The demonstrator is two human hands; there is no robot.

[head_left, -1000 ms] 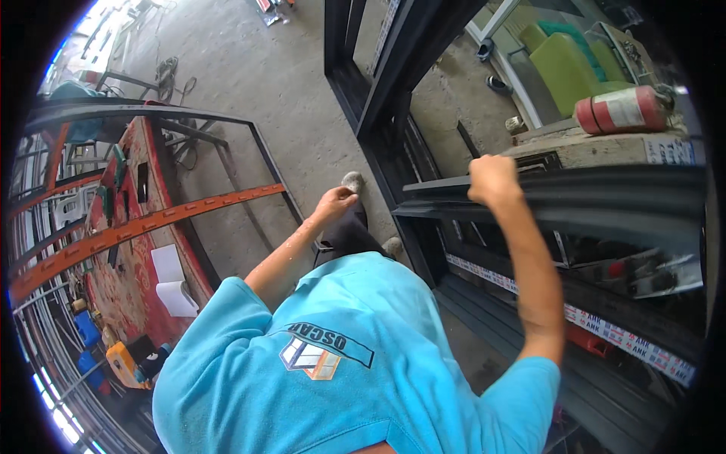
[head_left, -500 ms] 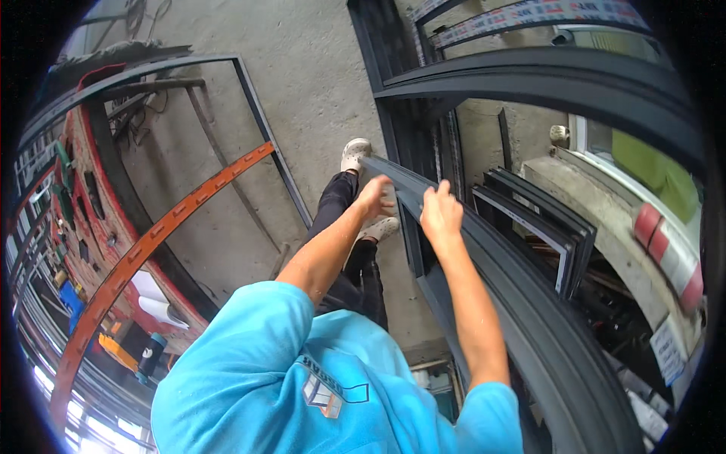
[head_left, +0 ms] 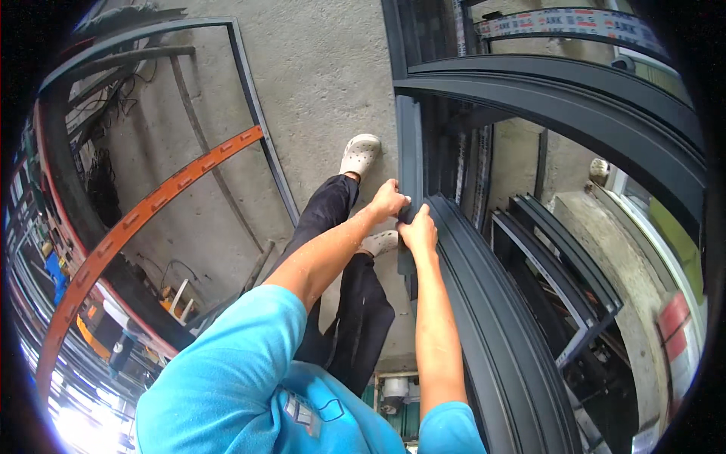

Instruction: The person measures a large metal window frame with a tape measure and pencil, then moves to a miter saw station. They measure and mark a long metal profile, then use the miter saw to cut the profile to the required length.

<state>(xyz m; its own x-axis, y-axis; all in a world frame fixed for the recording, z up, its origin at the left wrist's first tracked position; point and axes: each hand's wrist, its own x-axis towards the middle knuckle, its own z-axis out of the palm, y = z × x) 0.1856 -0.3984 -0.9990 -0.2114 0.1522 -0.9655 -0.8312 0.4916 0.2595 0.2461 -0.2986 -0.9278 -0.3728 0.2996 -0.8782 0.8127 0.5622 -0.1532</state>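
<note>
Where right hand (head_left: 418, 229) covers grey profile (head_left: 410, 144), grip unclear

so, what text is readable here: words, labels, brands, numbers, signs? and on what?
Not transcribing wording; locations only:
Printed tape on the dark framework, upper right: larger letters legible, smaller print too small.
Emblem on the blue shirt: lettering lost in the folds, unreadable.
White label, lower right: cut off and too blurred.
Dark grooved profiles: no text I can make out.
</note>
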